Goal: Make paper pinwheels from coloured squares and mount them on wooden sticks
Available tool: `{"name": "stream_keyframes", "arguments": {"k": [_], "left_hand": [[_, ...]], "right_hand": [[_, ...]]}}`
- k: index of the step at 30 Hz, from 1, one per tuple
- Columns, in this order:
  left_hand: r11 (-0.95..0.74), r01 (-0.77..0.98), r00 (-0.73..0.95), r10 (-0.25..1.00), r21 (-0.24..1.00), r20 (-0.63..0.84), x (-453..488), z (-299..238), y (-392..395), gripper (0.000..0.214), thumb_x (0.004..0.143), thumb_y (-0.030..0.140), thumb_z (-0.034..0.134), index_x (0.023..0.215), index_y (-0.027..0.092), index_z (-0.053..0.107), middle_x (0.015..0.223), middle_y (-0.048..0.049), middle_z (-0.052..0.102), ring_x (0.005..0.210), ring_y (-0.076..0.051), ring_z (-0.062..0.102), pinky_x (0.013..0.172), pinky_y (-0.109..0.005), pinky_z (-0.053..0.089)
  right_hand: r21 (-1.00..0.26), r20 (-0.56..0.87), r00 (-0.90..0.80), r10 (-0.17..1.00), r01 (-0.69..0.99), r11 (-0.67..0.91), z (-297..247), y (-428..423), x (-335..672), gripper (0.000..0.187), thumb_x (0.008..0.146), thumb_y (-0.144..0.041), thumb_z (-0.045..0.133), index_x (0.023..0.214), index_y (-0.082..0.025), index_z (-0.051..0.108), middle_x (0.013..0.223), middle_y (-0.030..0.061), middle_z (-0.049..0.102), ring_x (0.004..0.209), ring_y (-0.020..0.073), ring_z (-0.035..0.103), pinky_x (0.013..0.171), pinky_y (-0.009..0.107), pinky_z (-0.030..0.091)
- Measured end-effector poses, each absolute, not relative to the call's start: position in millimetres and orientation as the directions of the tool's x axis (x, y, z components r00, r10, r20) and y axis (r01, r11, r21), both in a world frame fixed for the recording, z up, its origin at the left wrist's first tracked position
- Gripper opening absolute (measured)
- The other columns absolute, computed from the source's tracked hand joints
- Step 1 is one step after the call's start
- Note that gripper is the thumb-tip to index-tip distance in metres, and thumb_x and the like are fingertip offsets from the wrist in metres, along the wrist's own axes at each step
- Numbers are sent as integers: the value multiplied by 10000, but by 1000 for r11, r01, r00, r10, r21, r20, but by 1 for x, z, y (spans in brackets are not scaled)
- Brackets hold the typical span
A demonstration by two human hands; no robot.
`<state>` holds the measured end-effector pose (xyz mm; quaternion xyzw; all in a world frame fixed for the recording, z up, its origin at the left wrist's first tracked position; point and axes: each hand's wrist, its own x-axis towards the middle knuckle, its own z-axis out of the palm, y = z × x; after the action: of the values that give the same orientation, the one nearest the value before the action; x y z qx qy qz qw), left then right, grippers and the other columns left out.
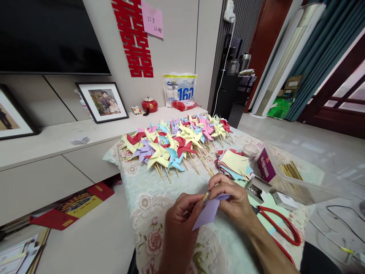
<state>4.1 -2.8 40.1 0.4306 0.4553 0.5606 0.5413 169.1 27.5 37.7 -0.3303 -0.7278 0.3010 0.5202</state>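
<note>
Close to the table's front, both of my hands are closed around one piece of work. My left hand pinches a thin wooden stick between thumb and fingers, its cut end pointing up. Against it sits a purple paper, folded like a pinwheel, which my right hand grips at its upper edge. The fingers hide where stick and paper meet. Just beyond lie many finished paper pinwheels in yellow, red, blue, pink and purple, on sticks. Right of my hands is a stack of coloured paper squares.
Red-handled scissors lie at the right beside a small box of metal pins and a white box. A clear plastic bin holds wooden sticks. Behind stands a white cabinet with framed photos.
</note>
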Motion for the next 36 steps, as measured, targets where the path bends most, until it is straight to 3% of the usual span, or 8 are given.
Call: {"name": "stream_keyframes", "arguments": {"k": [16,36], "left_hand": [[-103,-167,25,994,981,109,-1,27,-2,98,810,276,734,870,249,807,765,-15,649,643,-125,568,562,-202,438],[-140,-137,-91,987,981,129,5,36,-3,78,743,191,744,791,237,786,724,4,653,608,-113,598,535,-174,466]], "right_hand": [[-781,567,-246,786,142,608,37,27,168,152,912,-345,695,849,-214,739,876,31,611,764,143,601,680,250,464],[-784,571,-237,786,127,608,36,27,169,155,908,-345,699,835,-213,732,879,24,613,762,138,601,682,244,465]]}}
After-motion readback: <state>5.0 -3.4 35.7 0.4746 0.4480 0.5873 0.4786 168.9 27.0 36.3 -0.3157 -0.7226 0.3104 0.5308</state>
